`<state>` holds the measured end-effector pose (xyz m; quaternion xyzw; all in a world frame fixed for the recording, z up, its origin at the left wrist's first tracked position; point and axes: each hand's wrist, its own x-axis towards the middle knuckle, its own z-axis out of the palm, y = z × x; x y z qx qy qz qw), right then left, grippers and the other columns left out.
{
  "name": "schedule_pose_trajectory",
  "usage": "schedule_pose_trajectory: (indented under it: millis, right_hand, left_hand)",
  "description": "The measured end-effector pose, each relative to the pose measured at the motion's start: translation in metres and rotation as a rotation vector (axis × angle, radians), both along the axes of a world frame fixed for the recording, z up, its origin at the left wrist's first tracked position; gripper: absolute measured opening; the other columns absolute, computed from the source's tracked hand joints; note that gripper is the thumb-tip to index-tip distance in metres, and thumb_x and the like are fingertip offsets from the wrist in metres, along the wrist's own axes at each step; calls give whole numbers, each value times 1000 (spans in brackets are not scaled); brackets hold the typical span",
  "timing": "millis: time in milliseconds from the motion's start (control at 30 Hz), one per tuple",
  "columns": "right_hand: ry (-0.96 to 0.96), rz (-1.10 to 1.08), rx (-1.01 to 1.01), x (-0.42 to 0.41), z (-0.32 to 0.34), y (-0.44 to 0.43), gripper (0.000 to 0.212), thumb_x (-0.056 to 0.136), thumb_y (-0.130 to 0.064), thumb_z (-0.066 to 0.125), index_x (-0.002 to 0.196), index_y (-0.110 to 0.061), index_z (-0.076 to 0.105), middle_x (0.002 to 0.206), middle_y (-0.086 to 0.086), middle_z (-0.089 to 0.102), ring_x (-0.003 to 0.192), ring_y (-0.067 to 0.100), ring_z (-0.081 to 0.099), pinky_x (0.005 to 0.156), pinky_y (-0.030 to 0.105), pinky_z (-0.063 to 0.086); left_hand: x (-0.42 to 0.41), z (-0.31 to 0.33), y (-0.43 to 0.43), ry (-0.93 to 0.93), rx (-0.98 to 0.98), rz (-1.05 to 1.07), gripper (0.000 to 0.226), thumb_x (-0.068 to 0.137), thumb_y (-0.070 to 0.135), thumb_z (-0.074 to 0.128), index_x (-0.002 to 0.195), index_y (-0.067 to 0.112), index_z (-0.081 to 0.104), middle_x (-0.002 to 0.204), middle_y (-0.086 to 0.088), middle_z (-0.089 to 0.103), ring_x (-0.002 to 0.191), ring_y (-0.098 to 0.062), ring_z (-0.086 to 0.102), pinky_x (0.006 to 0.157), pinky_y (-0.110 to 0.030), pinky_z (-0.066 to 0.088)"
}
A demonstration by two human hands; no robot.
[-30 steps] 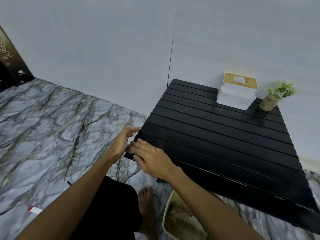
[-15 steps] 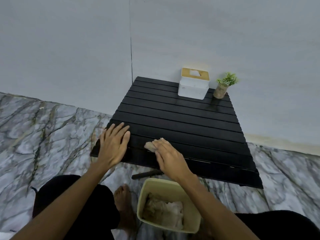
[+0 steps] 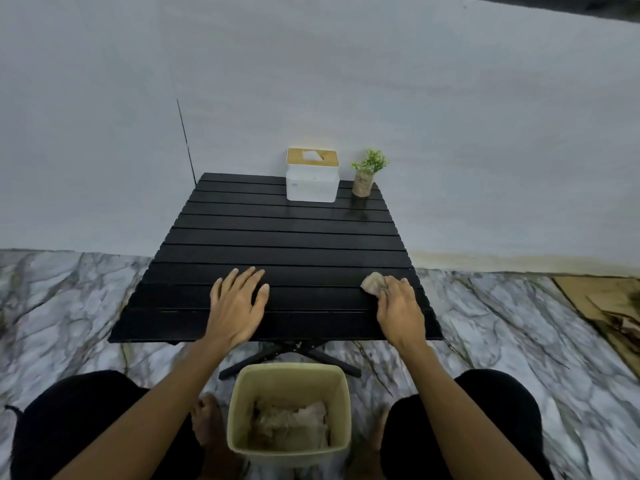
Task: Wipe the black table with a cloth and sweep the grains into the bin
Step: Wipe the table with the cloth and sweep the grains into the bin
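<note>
The black slatted table [image 3: 277,244] stands low against the wall in front of me. My left hand [image 3: 237,303] lies flat on its near slats, fingers spread. At the table's near right corner my right hand [image 3: 398,308] holds a small crumpled beige cloth [image 3: 372,283] against the surface, the cloth poking out past my fingertips. A pale yellow bin [image 3: 239,407] sits on the floor between my knees, just below the table's front edge, with crumpled material inside. I cannot make out any grains on the dark slats.
A white tissue box [image 3: 312,183] with a wooden lid and a small potted plant [image 3: 365,174] stand at the table's far edge by the wall. Marble floor [image 3: 69,306] surrounds the table. A brown mat [image 3: 602,306] lies at the right. My bare feet flank the bin.
The view swung to face the table square on. My right hand slid with the cloth from the near left part to the near right corner. My left hand moved right along the front slats.
</note>
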<state>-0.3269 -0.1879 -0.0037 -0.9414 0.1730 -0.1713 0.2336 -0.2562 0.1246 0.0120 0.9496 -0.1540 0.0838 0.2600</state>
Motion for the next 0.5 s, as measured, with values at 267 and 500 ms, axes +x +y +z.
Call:
schedule_pose_trajectory:
  millis: [267, 500]
  right_hand:
    - [164, -66, -151, 1, -4, -27, 64, 102, -48, 29, 153, -10, 35, 155, 17, 42, 145, 41, 31, 122, 51, 20]
    - [272, -21, -169, 7, 1, -27, 66, 102, -58, 26, 158, -24, 22, 164, 11, 26, 151, 42, 13, 122, 54, 14]
  left_hand:
    - [-5, -1, -8, 18, 2, -13, 75, 89, 63, 9, 144, 25, 42, 153, 2, 38, 147, -20, 18, 119, -45, 6]
    - [5, 5, -9, 2, -7, -32, 70, 91, 60, 15, 144, 24, 43, 150, 2, 42, 146, -20, 21, 118, -45, 8]
